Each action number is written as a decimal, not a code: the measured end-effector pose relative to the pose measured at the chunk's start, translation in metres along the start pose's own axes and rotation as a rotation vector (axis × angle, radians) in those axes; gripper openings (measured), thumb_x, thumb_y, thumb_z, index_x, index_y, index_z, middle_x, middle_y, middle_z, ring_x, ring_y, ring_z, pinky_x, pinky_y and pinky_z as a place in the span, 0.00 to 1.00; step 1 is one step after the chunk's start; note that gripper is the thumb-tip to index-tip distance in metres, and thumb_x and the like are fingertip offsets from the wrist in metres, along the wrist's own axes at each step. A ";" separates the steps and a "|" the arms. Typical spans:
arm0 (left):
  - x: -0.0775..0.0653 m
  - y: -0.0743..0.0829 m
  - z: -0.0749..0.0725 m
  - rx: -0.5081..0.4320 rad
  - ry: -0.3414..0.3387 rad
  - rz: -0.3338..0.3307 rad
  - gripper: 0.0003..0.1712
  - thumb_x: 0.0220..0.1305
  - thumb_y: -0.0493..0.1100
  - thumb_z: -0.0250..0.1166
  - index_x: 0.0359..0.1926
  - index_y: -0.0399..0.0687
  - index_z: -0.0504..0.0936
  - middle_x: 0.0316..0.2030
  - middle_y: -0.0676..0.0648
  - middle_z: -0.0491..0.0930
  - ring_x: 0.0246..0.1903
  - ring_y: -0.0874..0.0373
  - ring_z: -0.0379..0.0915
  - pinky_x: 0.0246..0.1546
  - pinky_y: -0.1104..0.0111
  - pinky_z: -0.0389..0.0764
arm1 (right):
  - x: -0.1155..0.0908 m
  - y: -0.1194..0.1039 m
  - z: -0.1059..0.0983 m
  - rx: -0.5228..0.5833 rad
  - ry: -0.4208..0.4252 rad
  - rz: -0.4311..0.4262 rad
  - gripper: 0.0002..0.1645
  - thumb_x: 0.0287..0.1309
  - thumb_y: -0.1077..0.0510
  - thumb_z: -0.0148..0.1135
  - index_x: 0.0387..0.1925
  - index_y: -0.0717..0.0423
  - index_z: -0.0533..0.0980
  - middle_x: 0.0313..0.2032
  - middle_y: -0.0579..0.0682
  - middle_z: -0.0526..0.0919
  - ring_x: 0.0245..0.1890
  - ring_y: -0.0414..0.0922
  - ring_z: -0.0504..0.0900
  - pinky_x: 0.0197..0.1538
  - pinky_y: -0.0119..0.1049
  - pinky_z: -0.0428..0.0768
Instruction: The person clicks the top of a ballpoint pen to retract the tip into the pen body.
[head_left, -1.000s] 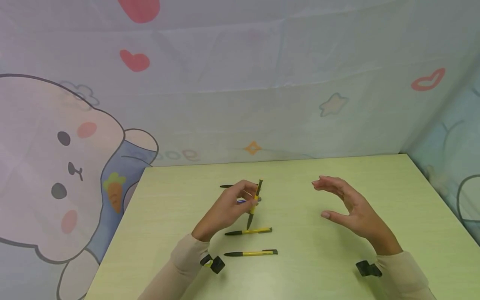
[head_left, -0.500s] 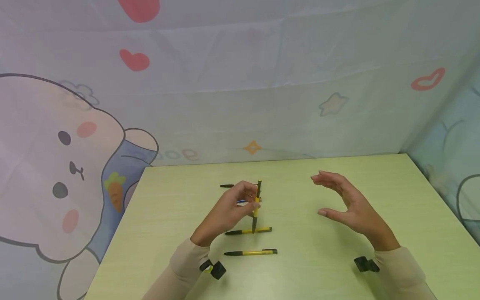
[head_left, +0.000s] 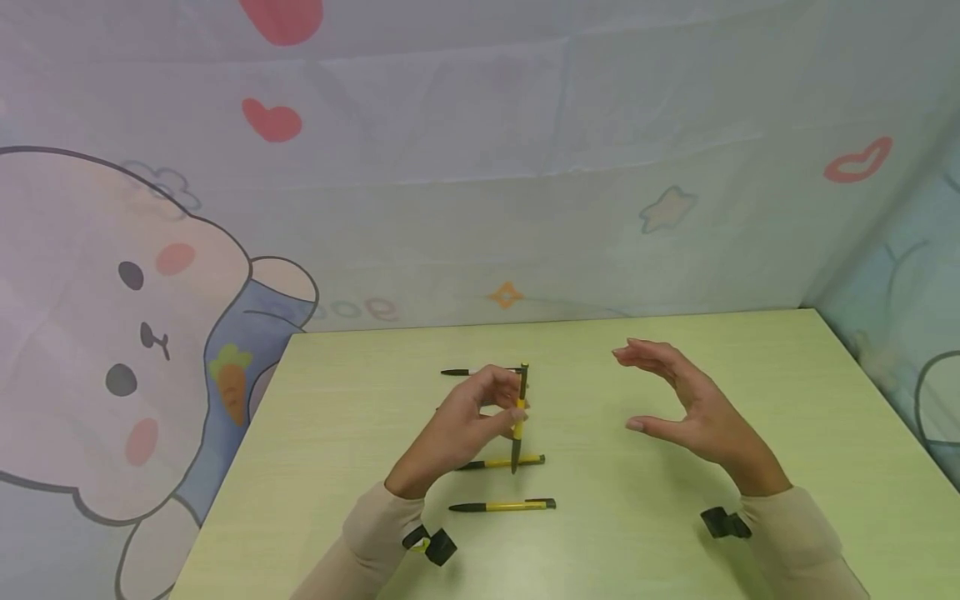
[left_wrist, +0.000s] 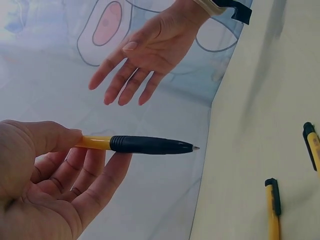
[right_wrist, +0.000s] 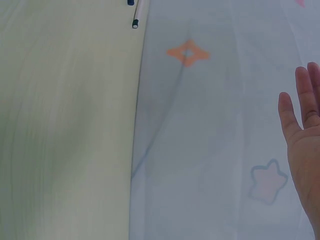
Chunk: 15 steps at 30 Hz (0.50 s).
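Note:
My left hand (head_left: 453, 429) pinches a yellow-and-black ballpoint pen (head_left: 518, 429) between thumb and fingers, above the table. In the head view the pen stands nearly upright, black grip end down; the left wrist view shows its metal point out on the pen's black grip (left_wrist: 150, 145). Below the hand lie two more yellow pens, a nearer one (head_left: 517, 505) and one partly covered by the wrist (head_left: 517, 462). Behind the hand a dark-tipped pen (head_left: 456, 372) shows in part. My right hand (head_left: 705, 417) hovers to the right, thumb and fingers apart, holding nothing.
The pale yellow-green table (head_left: 600, 542) runs back to a printed cloth (head_left: 465, 233) with hearts and a cartoon animal. A second cloth side (head_left: 930, 333) stands along the right. Black wrist mounts (head_left: 726, 522) sit on both sleeves.
The held pen has swung from a slant to nearly upright, and the left hand has shifted slightly right and nearer. It now hides the blue pen. My right hand has drifted a little left.

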<state>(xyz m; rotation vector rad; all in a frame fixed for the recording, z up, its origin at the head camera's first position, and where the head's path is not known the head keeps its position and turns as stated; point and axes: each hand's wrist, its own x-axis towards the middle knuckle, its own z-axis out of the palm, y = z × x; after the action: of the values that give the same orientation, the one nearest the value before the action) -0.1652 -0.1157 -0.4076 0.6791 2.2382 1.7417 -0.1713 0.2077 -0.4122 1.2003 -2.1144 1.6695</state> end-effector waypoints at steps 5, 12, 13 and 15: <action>0.001 0.001 0.002 -0.009 -0.006 0.007 0.16 0.71 0.35 0.64 0.57 0.46 0.74 0.47 0.42 0.79 0.47 0.51 0.79 0.41 0.55 0.88 | 0.006 -0.003 0.006 -0.011 -0.013 -0.024 0.55 0.40 0.83 0.73 0.71 0.71 0.60 0.63 0.63 0.74 0.65 0.52 0.72 0.72 0.35 0.66; 0.002 0.002 0.004 0.001 -0.008 0.007 0.17 0.71 0.36 0.64 0.58 0.47 0.75 0.47 0.45 0.79 0.47 0.52 0.79 0.40 0.59 0.88 | 0.013 -0.005 0.014 -0.035 -0.034 -0.033 0.55 0.40 0.81 0.74 0.71 0.70 0.61 0.63 0.60 0.75 0.64 0.51 0.73 0.71 0.34 0.67; 0.003 0.002 0.004 0.001 -0.008 0.007 0.17 0.71 0.36 0.65 0.57 0.47 0.75 0.47 0.45 0.79 0.47 0.52 0.79 0.40 0.59 0.88 | 0.014 -0.006 0.015 -0.037 -0.037 -0.033 0.55 0.40 0.81 0.75 0.71 0.69 0.61 0.62 0.60 0.75 0.63 0.51 0.74 0.71 0.34 0.67; 0.003 0.003 0.004 -0.004 -0.008 0.008 0.17 0.71 0.36 0.65 0.57 0.47 0.75 0.47 0.44 0.79 0.47 0.52 0.79 0.40 0.57 0.88 | 0.015 -0.006 0.017 -0.045 -0.043 -0.037 0.55 0.40 0.80 0.75 0.71 0.69 0.62 0.62 0.60 0.75 0.63 0.52 0.74 0.71 0.34 0.67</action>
<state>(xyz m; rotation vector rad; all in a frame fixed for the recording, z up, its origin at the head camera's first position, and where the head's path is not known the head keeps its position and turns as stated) -0.1650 -0.1102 -0.4060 0.6939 2.2297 1.7439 -0.1721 0.1857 -0.4045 1.2648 -2.1302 1.5855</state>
